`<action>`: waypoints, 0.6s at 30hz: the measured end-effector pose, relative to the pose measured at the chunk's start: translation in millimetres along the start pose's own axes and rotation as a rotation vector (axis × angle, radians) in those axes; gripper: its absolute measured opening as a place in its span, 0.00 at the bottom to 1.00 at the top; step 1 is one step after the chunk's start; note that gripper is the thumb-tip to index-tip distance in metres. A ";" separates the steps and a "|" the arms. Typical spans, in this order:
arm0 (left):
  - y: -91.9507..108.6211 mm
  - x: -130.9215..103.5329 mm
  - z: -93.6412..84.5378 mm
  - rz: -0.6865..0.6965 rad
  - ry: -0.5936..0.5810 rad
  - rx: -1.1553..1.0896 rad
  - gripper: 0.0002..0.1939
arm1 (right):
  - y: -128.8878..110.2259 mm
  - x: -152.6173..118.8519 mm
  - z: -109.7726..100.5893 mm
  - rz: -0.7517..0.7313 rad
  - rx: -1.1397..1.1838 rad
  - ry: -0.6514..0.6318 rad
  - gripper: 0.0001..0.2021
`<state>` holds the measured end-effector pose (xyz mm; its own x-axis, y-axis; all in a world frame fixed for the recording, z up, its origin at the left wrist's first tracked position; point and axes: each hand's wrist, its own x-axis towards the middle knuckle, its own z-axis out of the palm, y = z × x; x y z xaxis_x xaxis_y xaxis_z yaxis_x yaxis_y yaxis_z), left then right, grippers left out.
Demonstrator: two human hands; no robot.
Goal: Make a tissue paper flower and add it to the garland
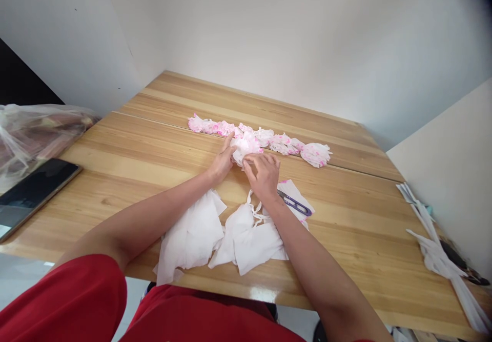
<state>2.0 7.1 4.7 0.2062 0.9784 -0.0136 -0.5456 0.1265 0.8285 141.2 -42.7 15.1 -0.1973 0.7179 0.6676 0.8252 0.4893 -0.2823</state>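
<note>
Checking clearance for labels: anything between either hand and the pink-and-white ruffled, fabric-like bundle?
Nothing visible: the left hand and right hand both touch the pink-and-white ruffled, fabric-like bundle. The row of similar ruffled bundles lies just beyond it, not between.

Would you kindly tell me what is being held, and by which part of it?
The person holds a ruffled pink-and-white bunch: the left hand grips its left side, while the right hand seems to pinch its near edge.
</note>
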 end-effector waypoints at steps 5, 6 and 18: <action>-1.1 0.1 -0.6 0.000 0.004 -0.010 0.34 | 0.7 -0.3 3.1 0.006 -0.059 -0.047 0.07; -1.5 0.1 -0.5 -0.002 -0.003 -0.019 0.34 | 0.9 -0.5 3.4 0.009 -0.061 -0.046 0.07; -1.0 -7.2 3.4 0.020 -0.169 0.060 0.48 | 10.2 0.7 6.5 0.252 0.171 0.081 0.08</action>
<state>3.8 -0.6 5.9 0.3324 0.9385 0.0937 -0.5027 0.0922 0.8595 146.0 -33.9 8.2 0.0504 0.7889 0.6124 0.7407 0.3818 -0.5528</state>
